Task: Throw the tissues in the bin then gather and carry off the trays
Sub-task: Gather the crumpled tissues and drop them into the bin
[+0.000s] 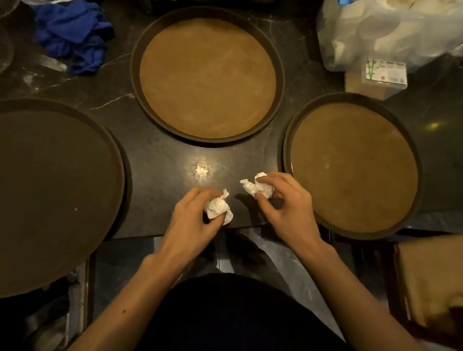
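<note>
Three round brown trays lie on a dark marble counter: the left tray (pixel 44 196) overhangs the front edge, the middle tray (pixel 207 76) sits further back, and the right tray (pixel 354 166) is beside my right hand. My left hand (pixel 195 216) is shut on a crumpled white tissue (pixel 219 207) near the counter's front edge. My right hand (pixel 285 203) pinches a second crumpled tissue (pixel 258 187) just left of the right tray's rim. No bin is in view.
A blue cloth (pixel 73 35) lies at the back left beside clear glassware (pixel 1 25). A plastic bag of white items (pixel 391 30) and a small box (pixel 377 75) stand at the back right. A tan object (pixel 435 280) sits low on the right.
</note>
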`<action>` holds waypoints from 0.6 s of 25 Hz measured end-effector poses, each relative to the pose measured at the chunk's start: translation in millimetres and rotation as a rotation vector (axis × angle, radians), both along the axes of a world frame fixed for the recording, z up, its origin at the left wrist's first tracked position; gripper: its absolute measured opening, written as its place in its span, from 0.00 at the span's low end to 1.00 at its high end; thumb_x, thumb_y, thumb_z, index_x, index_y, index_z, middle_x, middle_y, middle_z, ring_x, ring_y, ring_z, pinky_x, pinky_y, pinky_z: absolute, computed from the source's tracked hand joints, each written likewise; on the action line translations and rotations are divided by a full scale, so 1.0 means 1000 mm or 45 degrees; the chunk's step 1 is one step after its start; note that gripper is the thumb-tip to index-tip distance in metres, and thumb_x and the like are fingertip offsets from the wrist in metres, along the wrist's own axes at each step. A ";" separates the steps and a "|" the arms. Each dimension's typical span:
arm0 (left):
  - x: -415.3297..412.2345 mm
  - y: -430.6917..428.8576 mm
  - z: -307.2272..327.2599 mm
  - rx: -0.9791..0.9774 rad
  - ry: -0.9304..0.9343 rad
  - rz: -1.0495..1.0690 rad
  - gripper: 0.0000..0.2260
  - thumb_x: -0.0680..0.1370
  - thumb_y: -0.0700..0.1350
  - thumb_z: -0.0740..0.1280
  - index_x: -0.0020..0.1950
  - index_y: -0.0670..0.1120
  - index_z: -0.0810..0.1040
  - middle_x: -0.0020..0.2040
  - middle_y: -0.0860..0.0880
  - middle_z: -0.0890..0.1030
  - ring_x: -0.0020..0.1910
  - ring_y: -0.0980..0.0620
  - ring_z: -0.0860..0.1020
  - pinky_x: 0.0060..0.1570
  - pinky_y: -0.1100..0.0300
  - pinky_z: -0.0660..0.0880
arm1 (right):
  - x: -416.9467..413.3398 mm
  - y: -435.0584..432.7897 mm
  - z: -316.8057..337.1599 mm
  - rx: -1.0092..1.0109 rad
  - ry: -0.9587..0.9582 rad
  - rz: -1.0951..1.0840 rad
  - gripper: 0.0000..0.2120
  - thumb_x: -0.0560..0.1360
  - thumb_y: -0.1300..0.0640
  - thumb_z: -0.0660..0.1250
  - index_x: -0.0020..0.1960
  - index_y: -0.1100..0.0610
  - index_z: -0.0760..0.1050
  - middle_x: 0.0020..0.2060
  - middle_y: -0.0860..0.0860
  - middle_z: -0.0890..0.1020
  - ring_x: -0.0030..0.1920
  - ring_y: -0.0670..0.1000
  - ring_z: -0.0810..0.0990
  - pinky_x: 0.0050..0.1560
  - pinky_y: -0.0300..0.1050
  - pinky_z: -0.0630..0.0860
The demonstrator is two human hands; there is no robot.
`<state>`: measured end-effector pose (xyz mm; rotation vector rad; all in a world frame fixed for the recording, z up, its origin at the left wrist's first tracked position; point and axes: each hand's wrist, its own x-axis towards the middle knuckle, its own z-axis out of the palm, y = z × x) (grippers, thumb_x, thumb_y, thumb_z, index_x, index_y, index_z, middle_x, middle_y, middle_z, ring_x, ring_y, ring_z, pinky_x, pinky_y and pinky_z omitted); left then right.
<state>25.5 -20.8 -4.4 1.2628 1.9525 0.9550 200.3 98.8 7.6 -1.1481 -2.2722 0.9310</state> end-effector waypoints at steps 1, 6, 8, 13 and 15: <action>0.004 -0.001 0.000 0.002 -0.013 -0.053 0.12 0.73 0.42 0.73 0.55 0.47 0.80 0.52 0.52 0.78 0.48 0.59 0.76 0.48 0.73 0.69 | 0.007 -0.008 0.003 0.007 0.014 -0.056 0.12 0.73 0.63 0.72 0.56 0.60 0.81 0.54 0.52 0.80 0.56 0.48 0.79 0.51 0.47 0.79; 0.040 -0.010 0.006 0.059 -0.046 -0.199 0.12 0.73 0.39 0.72 0.56 0.47 0.80 0.52 0.53 0.77 0.51 0.63 0.75 0.48 0.76 0.67 | 0.053 -0.045 0.008 0.018 0.049 -0.225 0.11 0.73 0.64 0.72 0.55 0.60 0.81 0.54 0.51 0.81 0.55 0.46 0.79 0.50 0.41 0.79; 0.060 -0.017 0.009 0.080 -0.026 -0.223 0.12 0.72 0.40 0.72 0.55 0.48 0.80 0.52 0.53 0.78 0.50 0.62 0.76 0.49 0.75 0.68 | 0.078 -0.056 0.008 -0.002 0.087 -0.295 0.12 0.73 0.65 0.72 0.55 0.59 0.81 0.54 0.51 0.81 0.55 0.44 0.79 0.50 0.36 0.77; 0.143 -0.038 0.014 0.093 -0.005 -0.263 0.13 0.73 0.43 0.72 0.57 0.49 0.79 0.53 0.53 0.79 0.50 0.62 0.77 0.48 0.74 0.69 | 0.171 -0.097 0.011 0.064 0.081 -0.467 0.13 0.72 0.63 0.73 0.56 0.58 0.81 0.55 0.50 0.81 0.57 0.44 0.78 0.53 0.37 0.77; 0.192 -0.050 0.011 0.098 0.025 -0.328 0.13 0.74 0.44 0.71 0.58 0.51 0.78 0.52 0.53 0.79 0.50 0.59 0.77 0.48 0.69 0.71 | 0.220 -0.120 0.005 0.094 0.112 -0.514 0.13 0.72 0.63 0.73 0.56 0.58 0.81 0.55 0.49 0.80 0.57 0.46 0.79 0.54 0.42 0.78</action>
